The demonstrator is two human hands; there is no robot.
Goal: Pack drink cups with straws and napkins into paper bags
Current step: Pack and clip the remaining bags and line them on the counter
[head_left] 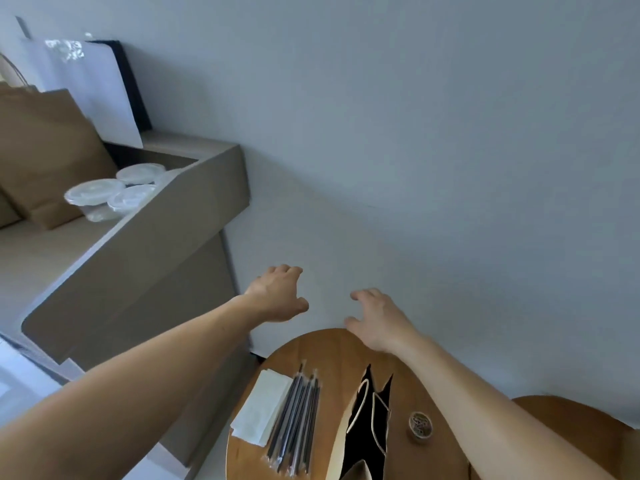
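Both hands are out in front, mid-frame, and hold nothing. The left hand point(277, 294) hangs in the air between the two desks. Its fingers are loosely curled and its thumb sticks out to the side. The right hand point(375, 322) hovers over the far edge of the round desk point(325, 348), with its fingers spread and slightly bent. Neither hand touches anything.

Little of the packing looks done. At the bottom of the frame, an open bag point(342, 441) stands on the round desk with its handles up. Its inside is dark, so I cannot tell whether anything is in it. Just left of it lies a bundle of straws point(298, 420), and a stack of napkins point(261, 407) lies against the straws' left side. Both seem untouched. A small round tin point(420, 426) sits to the right of the bag.

The cups point(95, 195), clear and lidded, are clustered on the grey desk point(138, 258) at the left of the frame, well apart from the open bag. Behind them, brown bags point(45, 150) and a white bag point(93, 88) lean in the upper left.

From this layout, nearly everything remains to do. A cup has to come across from the grey desk into the open bag, then a straw and a napkin. The left hand is the nearer one to the cups.
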